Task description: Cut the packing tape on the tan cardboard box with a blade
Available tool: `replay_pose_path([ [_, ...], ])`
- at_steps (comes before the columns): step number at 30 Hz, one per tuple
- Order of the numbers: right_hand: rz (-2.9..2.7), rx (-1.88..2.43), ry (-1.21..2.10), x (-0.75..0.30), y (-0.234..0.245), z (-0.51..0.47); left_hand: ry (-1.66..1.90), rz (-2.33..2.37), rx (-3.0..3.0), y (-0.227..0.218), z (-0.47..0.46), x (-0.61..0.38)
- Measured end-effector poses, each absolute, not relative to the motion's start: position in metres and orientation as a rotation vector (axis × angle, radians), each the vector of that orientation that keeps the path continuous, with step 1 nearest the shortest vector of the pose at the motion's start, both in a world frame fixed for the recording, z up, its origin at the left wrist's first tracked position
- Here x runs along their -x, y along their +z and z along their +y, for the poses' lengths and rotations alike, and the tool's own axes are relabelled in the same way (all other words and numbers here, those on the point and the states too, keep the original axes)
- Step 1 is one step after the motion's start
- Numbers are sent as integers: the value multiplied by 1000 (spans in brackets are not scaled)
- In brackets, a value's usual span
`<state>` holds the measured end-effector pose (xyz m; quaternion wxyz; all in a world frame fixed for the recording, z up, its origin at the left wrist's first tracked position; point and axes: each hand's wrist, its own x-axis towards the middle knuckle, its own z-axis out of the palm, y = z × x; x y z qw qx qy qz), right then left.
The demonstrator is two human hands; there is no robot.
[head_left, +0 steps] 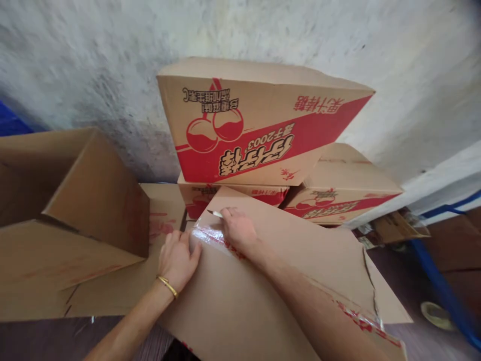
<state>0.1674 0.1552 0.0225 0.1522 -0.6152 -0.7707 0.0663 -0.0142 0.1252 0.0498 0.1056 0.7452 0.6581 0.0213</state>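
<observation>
A person's two bare hands meet at the far left end of a plain brown box [233, 306], which lies closed directly in front of the wearer, between an open carton [101, 200] on the left and red-printed cartons [263, 125] stacked before a stained wall [93, 60]. The left hand [177, 258], a gold bracelet [167, 287] at its wrist, rests loosely along the edge with the thumb spread over the top, clasping nothing, probably to steady the box. The right hand [238, 228] is closed around a slim white tool [216, 213], its dark tip angled toward the corner beside the tape [208, 235]; blur leaves it unclear whether this is a pen or a small blade. The low grip, close to the cardboard, suggests a wish for fine control. The box's broad top is smooth and unprinted, crossed lengthwise by a seam under clear tape with red markings. The tape shines at the far left end and looks wrinkled at the right, where a dark, ragged edge breaks the board's otherwise clean outline.
</observation>
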Motion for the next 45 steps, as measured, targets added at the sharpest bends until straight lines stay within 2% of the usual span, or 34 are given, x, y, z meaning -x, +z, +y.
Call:
replay_pose_path([
  [6, -2251, 1647, 72, -156, 6, 186, 128, 2021, -2132, 51, 127, 12],
  [11, -2267, 1606, 131, -160, 4, 185, 77, 2095, -1807, 54, 148, 11],
  [17, -2199, 1528, 201, -159, 3, 187, -38, 2258, -1851, 64, 152, -21],
  [22, -2200, 1528, 357, -165, 5, 190, 159, 2132, -2128, 63, 124, -70],
  [25, -2065, 1491, 535, -173, 6, 190, 320, 2190, -2209, 58, 114, -60],
  [30, -1885, 1395, 633, -180, 4, 191, 35, 2304, -2029, 54, 117, -19],
  [34, -1892, 1401, 593, -177, -2, 194, 78, 2354, -2042, 56, 116, -19],
  [38, -1898, 1375, 549, -174, -11, 197, 28, 2144, -1980, 61, 133, -7],
  [42, -1914, 1378, 532, -173, -13, 199, 165, 1770, -1867, 56, 161, 10],
  [45, -1940, 1428, 512, -172, -9, 200, 240, 1746, -1872, 47, 168, 9],
])
